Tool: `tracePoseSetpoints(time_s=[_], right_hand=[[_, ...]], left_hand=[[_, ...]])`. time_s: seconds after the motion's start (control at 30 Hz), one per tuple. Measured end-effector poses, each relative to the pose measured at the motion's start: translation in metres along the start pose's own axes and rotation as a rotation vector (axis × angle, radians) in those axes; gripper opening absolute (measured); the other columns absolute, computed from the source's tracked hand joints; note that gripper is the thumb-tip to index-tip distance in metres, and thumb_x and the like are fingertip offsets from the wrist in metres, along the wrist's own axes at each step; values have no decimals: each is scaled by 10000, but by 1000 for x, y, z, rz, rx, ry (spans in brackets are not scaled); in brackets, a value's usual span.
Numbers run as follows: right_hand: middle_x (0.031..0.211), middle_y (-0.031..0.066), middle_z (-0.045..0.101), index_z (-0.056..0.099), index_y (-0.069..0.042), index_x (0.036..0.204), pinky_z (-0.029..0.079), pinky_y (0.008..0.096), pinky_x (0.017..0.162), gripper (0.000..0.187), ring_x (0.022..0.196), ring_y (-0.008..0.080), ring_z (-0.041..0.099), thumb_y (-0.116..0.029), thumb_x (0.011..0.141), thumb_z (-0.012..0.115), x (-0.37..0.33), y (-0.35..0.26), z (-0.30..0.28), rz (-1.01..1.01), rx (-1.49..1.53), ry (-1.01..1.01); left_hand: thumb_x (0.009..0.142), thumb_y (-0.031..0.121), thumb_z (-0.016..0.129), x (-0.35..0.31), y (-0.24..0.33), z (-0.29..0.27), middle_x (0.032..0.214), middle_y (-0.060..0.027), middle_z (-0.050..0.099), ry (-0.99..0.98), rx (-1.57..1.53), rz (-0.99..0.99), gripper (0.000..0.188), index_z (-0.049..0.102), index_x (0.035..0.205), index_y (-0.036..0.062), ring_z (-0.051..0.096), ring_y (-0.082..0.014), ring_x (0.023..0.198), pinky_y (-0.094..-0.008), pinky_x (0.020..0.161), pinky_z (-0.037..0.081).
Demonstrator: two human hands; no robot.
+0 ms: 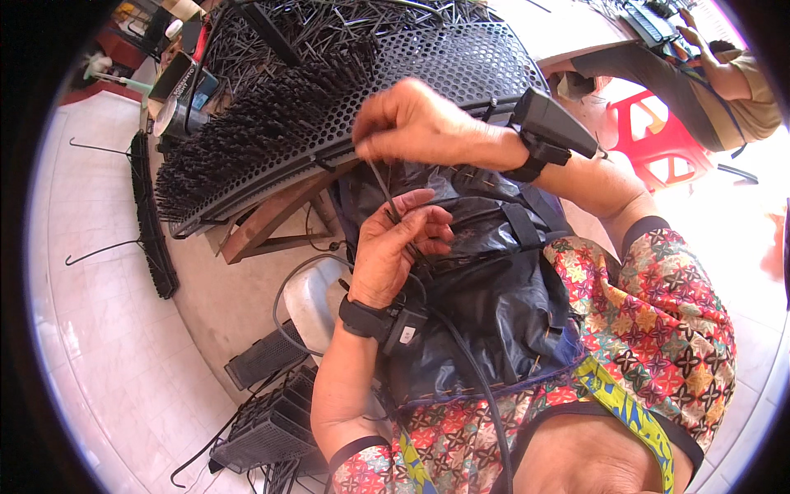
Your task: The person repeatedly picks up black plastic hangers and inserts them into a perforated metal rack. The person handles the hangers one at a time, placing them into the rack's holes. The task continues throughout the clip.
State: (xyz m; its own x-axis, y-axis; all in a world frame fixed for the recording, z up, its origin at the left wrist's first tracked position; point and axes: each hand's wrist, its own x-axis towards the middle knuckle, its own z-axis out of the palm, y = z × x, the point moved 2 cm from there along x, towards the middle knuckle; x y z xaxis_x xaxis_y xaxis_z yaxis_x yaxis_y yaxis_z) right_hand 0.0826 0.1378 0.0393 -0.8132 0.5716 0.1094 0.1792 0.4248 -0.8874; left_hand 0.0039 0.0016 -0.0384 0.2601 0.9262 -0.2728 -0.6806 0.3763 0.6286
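My left hand (403, 239), palm partly up with the fingers curled, grips a thin dark strip (381, 183) between thumb and fingers. The strip slants up to my right hand (415, 123), which is smeared by motion, its fingers bent down around the strip's upper end. Just beyond both hands lies a curved black perforated panel (448, 62). Dense black bristle tufts (271, 123) stand in its left part, while bare holes show on the right. Black straps with dark boxes sit on both my wrists.
The panel rests on a brown wooden stand (276, 218). Loose black strips (329, 29) are heaped behind it. A narrow black brush with wire hooks (148, 218) lies at left. Black perforated pieces (276, 420) are at lower left. A person sits by a red chair (658, 136).
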Motion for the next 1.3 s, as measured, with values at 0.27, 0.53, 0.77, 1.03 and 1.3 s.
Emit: tracePoseSetpoints(time_s=[0.27,0.53,0.77,1.03,1.3], right_hand=[[701,100,636,654,-43,908,488,241,555,162,630,149,632,-135,776,680,44,-4,1,-521,-317,616],[760,114,621,618,-27,879,516,332,608,157,693,274,620,-67,739,678,62,3,22,-891,-545,473],[675,103,530,554,-37,771,492,405,571,150,665,311,574,-88,636,596,66,5,36,-694,-918,75],[630,141,538,543,-21,828,453,419,503,174,599,342,570,-134,737,638,-4,30,31,-680,-536,112],[719,176,585,580,-9,856,474,433,572,193,655,387,569,-114,698,615,-88,57,26,-266,-354,-23]], left_hand=[[875,113,556,1,-1,-5,941,-160,619,55,-94,22,292,490,1120,-30,628,-233,796,-337,677,539],[913,202,501,5,-2,-12,942,-168,617,45,-215,57,322,483,1128,-37,624,-265,814,-375,714,524],[902,434,481,6,-1,-18,954,-165,621,71,-291,-3,503,478,1134,-11,621,-268,835,-391,737,515],[871,581,409,3,-18,-18,1025,-194,603,-2,-387,-103,676,468,1161,-27,601,-312,922,-444,786,497],[886,66,459,-2,-30,-17,1074,-173,589,-33,-145,-127,300,486,1167,-35,587,-287,1001,-414,861,490]])
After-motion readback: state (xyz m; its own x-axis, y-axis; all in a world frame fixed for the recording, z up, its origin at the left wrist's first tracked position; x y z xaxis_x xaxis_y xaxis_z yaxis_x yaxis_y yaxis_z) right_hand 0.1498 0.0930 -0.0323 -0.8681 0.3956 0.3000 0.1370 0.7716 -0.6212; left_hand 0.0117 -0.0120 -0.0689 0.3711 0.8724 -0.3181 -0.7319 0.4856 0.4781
